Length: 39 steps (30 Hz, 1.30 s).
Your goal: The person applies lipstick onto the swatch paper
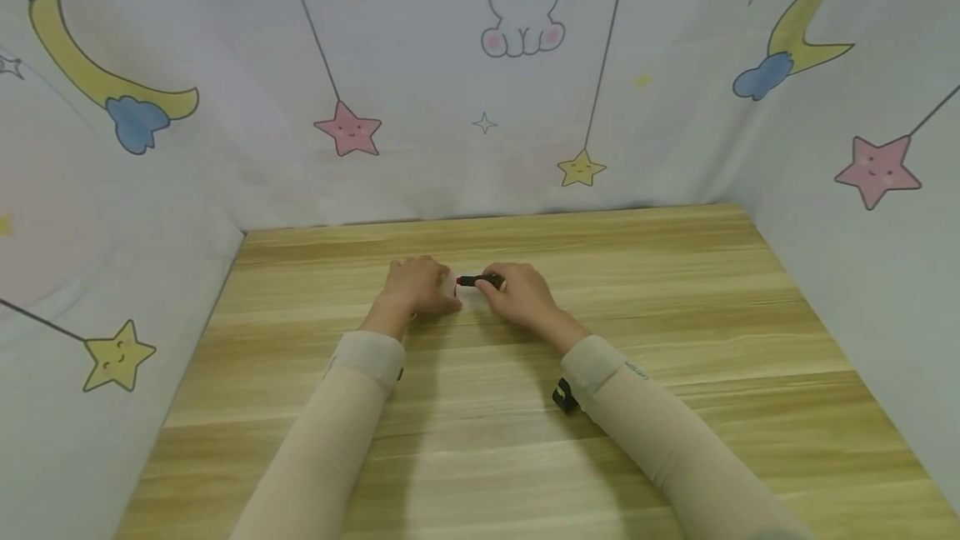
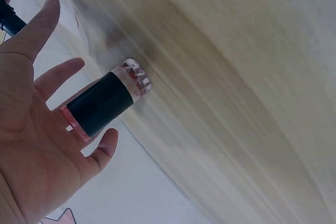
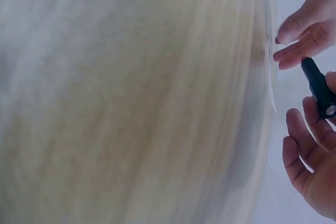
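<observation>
My right hand pinches a short black marker with a red tip, which points left toward my other hand. In the right wrist view the marker lies between thumb and fingers, the other fingers loosely bent. My left hand has its fingers spread and relaxed, close to a small whitish piece at its fingertips. In the left wrist view a small cylinder with a black band, red upper rim and clear lower end stands on the table, overlapping the left fingers; the hand hides it in the head view.
The wood-grain table stretches around both arms. White cloth walls printed with stars, moons and a rabbit rise at its back and sides. A black wrist fitting shows under the right sleeve.
</observation>
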Available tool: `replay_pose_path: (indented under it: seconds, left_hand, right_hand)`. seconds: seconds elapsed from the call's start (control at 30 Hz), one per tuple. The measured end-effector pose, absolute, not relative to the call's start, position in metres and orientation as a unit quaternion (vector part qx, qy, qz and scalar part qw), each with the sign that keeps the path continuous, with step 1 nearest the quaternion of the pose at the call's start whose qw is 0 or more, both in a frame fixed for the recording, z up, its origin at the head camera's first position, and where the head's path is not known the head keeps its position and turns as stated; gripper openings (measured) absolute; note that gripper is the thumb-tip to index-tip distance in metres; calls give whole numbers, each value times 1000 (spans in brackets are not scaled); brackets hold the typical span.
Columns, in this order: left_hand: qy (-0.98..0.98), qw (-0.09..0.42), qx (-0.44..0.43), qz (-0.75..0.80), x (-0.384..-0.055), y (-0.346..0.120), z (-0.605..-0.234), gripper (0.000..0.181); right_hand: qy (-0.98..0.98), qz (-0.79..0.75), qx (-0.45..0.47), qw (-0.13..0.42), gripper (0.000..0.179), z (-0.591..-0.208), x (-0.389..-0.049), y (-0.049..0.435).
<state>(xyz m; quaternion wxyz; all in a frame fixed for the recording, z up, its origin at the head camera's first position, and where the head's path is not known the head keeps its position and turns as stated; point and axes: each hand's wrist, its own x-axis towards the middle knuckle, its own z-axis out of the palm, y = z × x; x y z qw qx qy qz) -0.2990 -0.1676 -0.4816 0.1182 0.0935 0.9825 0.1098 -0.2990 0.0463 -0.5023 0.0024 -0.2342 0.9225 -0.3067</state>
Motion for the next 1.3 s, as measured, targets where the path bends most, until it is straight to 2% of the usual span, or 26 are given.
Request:
replay_pose_path:
  seconds: [0.13, 0.3, 0.47, 0.67, 0.87, 1.0, 1.3]
  left_hand:
    - [975, 101, 81, 182, -301, -169, -478, 78]
    - [937, 73, 85, 329, -303, -165, -475, 66]
    - [865, 57, 63, 495, -302, -156, -469, 55]
    - [769, 56, 37, 636, -296, -140, -457, 52]
    - [700, 38, 80, 709, -289, -125, -441, 40]
    - [681, 17, 99, 725, -287, -120, -435, 36]
    - [666, 4, 118, 736, -279, -112, -424, 35]
  right_hand:
    - [912, -348, -215, -24, 30, -499, -300, 49]
    - [881, -429, -189, -63, 29, -486, -301, 53]
    - [825, -535, -169, -63, 30, -473, -302, 55]
    - [731, -668, -140, -4, 30, -460, -297, 52]
    - [607, -783, -118, 71, 21, -449, -288, 48]
    - [543, -824, -120, 109, 28, -444, -285, 45]
    - [419, -870, -162, 204, 39, -445, -281, 48]
